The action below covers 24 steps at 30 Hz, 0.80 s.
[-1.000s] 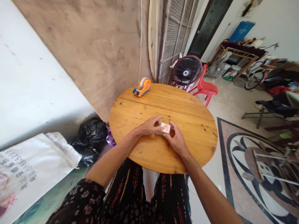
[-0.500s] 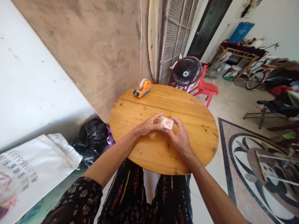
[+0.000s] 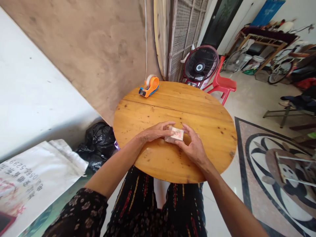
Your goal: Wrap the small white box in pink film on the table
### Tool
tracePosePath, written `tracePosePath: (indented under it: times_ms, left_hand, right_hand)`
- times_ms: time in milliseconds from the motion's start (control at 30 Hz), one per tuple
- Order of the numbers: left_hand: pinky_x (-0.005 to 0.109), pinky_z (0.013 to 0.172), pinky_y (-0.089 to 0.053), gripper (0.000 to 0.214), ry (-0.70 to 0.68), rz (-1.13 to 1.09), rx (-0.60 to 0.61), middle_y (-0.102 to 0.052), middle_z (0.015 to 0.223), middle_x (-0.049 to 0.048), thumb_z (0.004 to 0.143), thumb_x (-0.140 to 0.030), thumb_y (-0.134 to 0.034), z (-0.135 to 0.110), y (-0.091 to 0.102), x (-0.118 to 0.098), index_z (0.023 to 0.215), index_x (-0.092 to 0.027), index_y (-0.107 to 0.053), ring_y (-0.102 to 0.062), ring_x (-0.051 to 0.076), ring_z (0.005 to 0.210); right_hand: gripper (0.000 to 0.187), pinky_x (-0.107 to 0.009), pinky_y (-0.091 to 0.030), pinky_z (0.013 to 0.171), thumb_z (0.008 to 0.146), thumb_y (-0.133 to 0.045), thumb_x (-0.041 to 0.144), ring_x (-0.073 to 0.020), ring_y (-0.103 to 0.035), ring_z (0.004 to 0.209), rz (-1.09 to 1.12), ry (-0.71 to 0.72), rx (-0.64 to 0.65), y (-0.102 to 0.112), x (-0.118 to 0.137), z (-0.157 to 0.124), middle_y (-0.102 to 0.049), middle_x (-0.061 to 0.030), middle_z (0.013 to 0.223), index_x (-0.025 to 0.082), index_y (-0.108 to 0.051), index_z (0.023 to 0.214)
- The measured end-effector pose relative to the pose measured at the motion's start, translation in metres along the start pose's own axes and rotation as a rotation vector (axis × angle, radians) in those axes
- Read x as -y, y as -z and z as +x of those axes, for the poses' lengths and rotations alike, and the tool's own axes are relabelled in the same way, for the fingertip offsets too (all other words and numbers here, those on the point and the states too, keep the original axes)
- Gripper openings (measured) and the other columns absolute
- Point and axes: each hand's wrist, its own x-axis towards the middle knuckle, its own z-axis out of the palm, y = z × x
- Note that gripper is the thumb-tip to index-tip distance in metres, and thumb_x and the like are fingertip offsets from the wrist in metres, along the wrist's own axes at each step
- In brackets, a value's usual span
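small pack [image 3: 175,134] at frame centre, low over the table [image 3: 187,105] - left hand [image 3: 154,132] and right hand [image 3: 195,149] pinch its 2 ends, fingers closed on it. Fingertip-only hold - it could slip or splay onto the table. tape dispenser [image 3: 148,87] well apart, upper centre.

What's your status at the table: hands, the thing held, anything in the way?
Left hand, right hand: both grip the small pack. Pack over the middle of the table. Tape dispenser at far edge, well apart.
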Motion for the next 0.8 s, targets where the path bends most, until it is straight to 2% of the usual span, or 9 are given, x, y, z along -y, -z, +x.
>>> tracePosePath:
  times_ms: [233,333,533,600,700,800]
  left_hand:
    - [0.034,0.087,-0.044,0.07,0.015,0.044,-0.03,-0.062,0.116,0.0124,0.078,-0.039,-0.071,0.001,0.0,0.001,0.138,-0.015,-0.044,-0.059,0.022,0.102]
    - [0.035,0.089,-0.044,0.07,0.016,0.045,-0.03,-0.063,0.115,0.0119,0.077,-0.038,-0.072,0.002,0.001,0.001,0.137,-0.015,-0.045,-0.059,0.023,0.103]
    - [0.033,0.085,-0.044,0.071,0.044,-0.002,-0.034,-0.064,0.109,0.0102,0.072,-0.035,-0.075,0.002,0.0,-0.002,0.134,-0.015,-0.048,-0.06,0.021,0.097]
    - [0.033,0.085,-0.043,0.072,0.053,0.01,-0.036,-0.064,0.108,0.0098,0.071,-0.035,-0.076,0.002,-0.001,-0.003,0.134,-0.014,-0.047,-0.06,0.021,0.098]
    - [0.033,0.085,-0.043,0.076,0.069,0.02,-0.037,-0.064,0.105,0.0094,0.068,-0.035,-0.078,0.003,-0.002,-0.004,0.133,-0.013,-0.047,-0.059,0.021,0.097]
    - [0.033,0.086,-0.043,0.075,0.066,0.038,-0.044,-0.064,0.104,0.0084,0.068,-0.037,-0.078,0.003,-0.002,-0.003,0.133,-0.014,-0.048,-0.059,0.021,0.097]
  right_hand:
    - [0.07,-0.052,-0.037,0.102,0.074,-0.07,0.042,-0.0309,-0.055,0.117,-0.014,-0.036,-0.049,-0.006,-0.002,-0.005,-0.062,-0.0109,0.125,0.025,-0.043,0.137]
    - [0.064,-0.052,-0.038,0.101,0.076,-0.069,0.042,-0.031,-0.055,0.117,-0.045,-0.011,-0.06,-0.006,-0.001,-0.004,-0.061,-0.0108,0.126,0.025,-0.047,0.133]
    - [0.053,-0.05,-0.041,0.1,0.08,-0.064,0.045,-0.0295,-0.055,0.118,-0.037,0.06,-0.016,0.009,0.004,-0.005,-0.061,-0.0079,0.128,0.028,-0.052,0.128]
    - [0.043,-0.048,-0.042,0.1,0.084,-0.061,0.042,-0.0274,-0.056,0.117,-0.033,0.092,-0.04,0.018,0.005,-0.004,-0.062,-0.0065,0.127,0.029,-0.056,0.125]
    - [0.023,-0.047,-0.042,0.098,0.087,-0.058,0.032,-0.0253,-0.059,0.113,-0.098,0.212,-0.106,0.029,0.007,0.001,-0.065,-0.0054,0.121,0.029,-0.065,0.11]
    - [0.016,-0.047,-0.043,0.095,0.087,-0.058,0.028,-0.0263,-0.059,0.111,-0.207,0.298,-0.101,0.035,0.007,0.007,-0.065,-0.0056,0.12,0.028,-0.071,0.097]
